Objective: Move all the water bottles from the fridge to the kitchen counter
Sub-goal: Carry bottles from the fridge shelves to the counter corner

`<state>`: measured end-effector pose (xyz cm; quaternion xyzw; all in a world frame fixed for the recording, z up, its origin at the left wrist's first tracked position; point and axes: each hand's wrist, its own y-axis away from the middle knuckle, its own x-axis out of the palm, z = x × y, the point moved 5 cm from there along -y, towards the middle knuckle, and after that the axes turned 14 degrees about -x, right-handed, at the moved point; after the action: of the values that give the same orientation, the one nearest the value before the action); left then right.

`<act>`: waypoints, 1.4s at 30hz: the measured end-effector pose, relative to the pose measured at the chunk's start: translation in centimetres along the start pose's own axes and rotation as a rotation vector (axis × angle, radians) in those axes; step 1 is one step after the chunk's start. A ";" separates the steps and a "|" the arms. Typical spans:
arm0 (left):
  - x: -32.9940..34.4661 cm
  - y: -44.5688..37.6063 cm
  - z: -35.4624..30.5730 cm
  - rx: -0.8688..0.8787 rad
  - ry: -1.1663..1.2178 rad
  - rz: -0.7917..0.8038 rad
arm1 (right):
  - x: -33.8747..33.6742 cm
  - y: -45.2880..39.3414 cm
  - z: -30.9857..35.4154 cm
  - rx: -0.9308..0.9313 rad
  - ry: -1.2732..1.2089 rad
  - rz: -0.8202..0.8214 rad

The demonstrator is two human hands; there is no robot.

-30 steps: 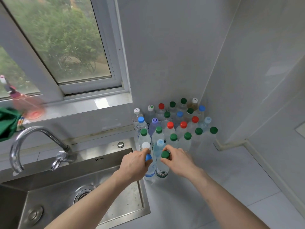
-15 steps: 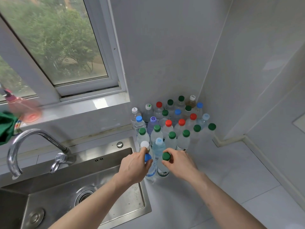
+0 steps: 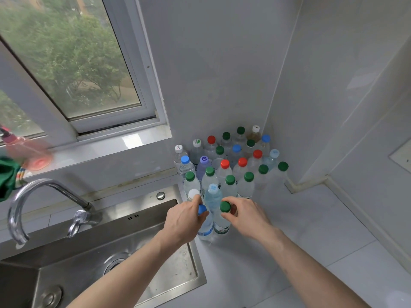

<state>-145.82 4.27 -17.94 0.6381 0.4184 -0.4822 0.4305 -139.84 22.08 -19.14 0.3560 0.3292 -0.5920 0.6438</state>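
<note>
My left hand (image 3: 185, 221) grips the neck of a blue-capped bottle (image 3: 205, 227), thumb and fingers curled round it just under the cap. My right hand (image 3: 245, 215) pinches the top of a green-capped bottle (image 3: 221, 223), fingertips closed about the cap. Both bottles stand upright on the kitchen counter (image 3: 311, 230), long axes vertical, caps pointing up toward me, bases down on the pale surface. They touch side by side, just right of the sink (image 3: 124, 247) rim.

Each is clear plastic with water inside. The blue-capped one carries a blue and white label low on its body; the green-capped one has a green and white label near the base.

Just behind them stands the cluster of bottles (image 3: 231, 165), all upright too, packed close into the corner where the two white walls meet. Their caps are green, red, blue, white and one purple; one at the very back holds a yellowish liquid.

To the left, the steel sink has a curved faucet (image 3: 29, 207) over it. Above it runs the window sill (image 3: 106, 147), with a blurred pink bottle (image 3: 24, 150) on it and a green cloth (image 3: 7, 176) at the far left edge.
</note>
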 end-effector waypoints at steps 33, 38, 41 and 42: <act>-2.0 9.8 1.8 0.756 0.235 0.291 | 4.2 21.9 13.8 0.614 -0.178 -0.359; -0.3 15.7 -1.4 1.026 0.181 0.379 | 5.3 31.0 16.7 0.796 -0.167 -0.488; 0.3 20.5 -4.0 1.157 0.158 0.411 | 5.9 37.0 18.9 0.898 -0.153 -0.601; 0.5 22.5 -4.9 1.202 0.148 0.432 | 6.1 39.3 19.7 0.937 -0.156 -0.643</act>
<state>-123.15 2.69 -14.34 0.8694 -0.0342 -0.4898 0.0550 -100.14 3.92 -11.12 0.4407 0.0750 -0.8652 0.2270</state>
